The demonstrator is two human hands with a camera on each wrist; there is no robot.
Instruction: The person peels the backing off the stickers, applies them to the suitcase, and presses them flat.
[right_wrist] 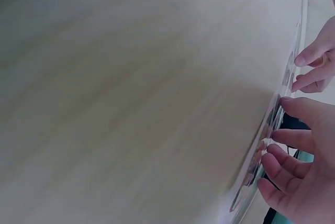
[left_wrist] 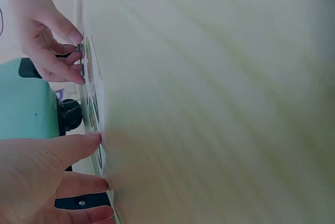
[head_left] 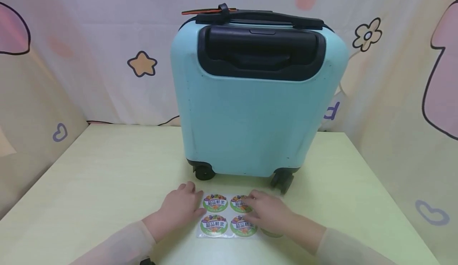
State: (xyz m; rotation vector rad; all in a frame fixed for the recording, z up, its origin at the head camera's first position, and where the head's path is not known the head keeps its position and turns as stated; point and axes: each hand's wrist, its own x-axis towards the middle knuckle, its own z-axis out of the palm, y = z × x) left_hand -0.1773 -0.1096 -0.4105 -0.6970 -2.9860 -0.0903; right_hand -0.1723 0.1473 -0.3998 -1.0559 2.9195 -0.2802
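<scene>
A sheet of stickers (head_left: pixel 228 214) lies flat on the table in the head view, with several round fruit-label stickers on it in green, white and purple. At its left edge is my left hand (head_left: pixel 179 208), thumb and fingertips resting by the border. My right hand (head_left: pixel 270 212) reaches over the right part and covers some of the labels; its fingertips touch the sheet. In the right wrist view the right hand's fingers (right_wrist: pixel 293 139) are spread and loosely bent at the sheet. The left wrist view shows the left thumb (left_wrist: pixel 78 148) straight against the sheet's edge.
Just behind the sheet a light blue suitcase (head_left: pixel 250 126) stands upright on black wheels (head_left: pixel 204 172), with a black handle (head_left: pixel 262 18) on top. The pale table (head_left: pixel 118 169) extends to both sides. A patterned curtain (head_left: pixel 107 58) hangs around the back and sides.
</scene>
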